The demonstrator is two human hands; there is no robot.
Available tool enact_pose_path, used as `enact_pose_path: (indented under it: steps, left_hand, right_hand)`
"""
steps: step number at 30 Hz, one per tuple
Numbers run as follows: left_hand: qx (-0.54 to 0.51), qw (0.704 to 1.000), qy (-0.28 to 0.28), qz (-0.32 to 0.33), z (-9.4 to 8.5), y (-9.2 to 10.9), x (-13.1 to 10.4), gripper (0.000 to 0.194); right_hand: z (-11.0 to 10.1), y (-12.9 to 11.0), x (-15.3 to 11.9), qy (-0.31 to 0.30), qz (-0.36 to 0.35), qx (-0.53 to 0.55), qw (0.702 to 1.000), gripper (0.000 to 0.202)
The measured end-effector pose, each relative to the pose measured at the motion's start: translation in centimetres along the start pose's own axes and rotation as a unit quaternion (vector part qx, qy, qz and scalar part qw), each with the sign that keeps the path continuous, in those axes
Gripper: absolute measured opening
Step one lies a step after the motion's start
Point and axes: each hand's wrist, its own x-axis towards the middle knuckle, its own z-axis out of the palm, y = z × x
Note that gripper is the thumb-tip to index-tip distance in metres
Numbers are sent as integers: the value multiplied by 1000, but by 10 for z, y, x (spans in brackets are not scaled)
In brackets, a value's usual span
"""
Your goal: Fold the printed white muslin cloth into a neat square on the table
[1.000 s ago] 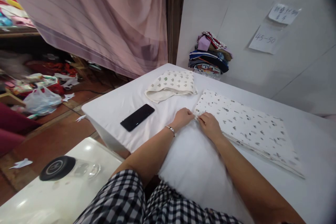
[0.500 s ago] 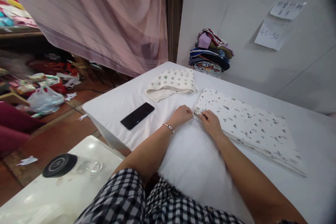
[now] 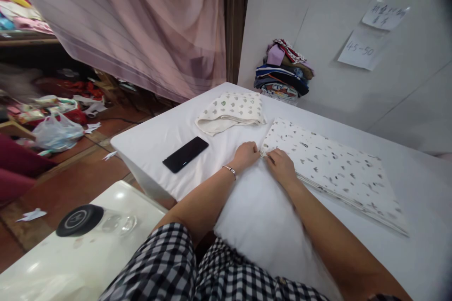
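The right hand (image 3: pixel 282 167), grip narrow, seems to pinch the folded white grey-patterned cloth (image 3: pixel 332 164) at its corner, perhaps keeping layers aligned; the left hand (image 3: pixel 246 155)'s grip is unclear.

Black phone (image 3: pixel 185 154) flat on bench (image 3: pixel 141 140). Cloth pile (image 3: pixel 282 75) by wall (image 3: pixel 332 99), two paper notes (image 3: pixel 360 51) stuck up there. Plastic bag (image 3: pixel 58 134) on floor (image 3: pixel 72 167), left side.

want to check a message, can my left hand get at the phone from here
Probably yes: the phone lies face up on the white table just beyond the left forearm, with nothing on it or between it and the left hand.
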Motion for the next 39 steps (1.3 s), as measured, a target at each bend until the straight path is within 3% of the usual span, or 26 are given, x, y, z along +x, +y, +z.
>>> enact_pose_path:
  steps: [7,16,21,23,26,30,35,39]
  left_hand:
    - [-64,998,-2,-20,-2,3,-1,3]
    - [-178,983,5,-43,-1,4,0,11]
    - [-259,965,-12,-34,3,0,3,20]
    - [-213,977,-3,-34,-1,0,2,22]
    - [-51,998,35,-30,-7,1,-2,26]
    - [106,994,20,-4,-7,5,-3,30]
    - [132,991,-14,29,3,11,-2,19]
    - [38,999,-18,-7,1,11,-3,9]
  right_hand:
    - [1,-1,0,5,26,-8,1000,21]
    - [5,-3,0,-5,-13,-68,998,21]
    - [8,2,2,18,31,-28,999,22]
    - [9,4,3,27,52,-7,998,23]
    - [9,6,3,32,60,13,998,25]
    - [10,6,3,41,62,21,997,25]
    - [10,6,3,57,57,20,997,26]
    - [8,4,2,60,55,9,997,25]
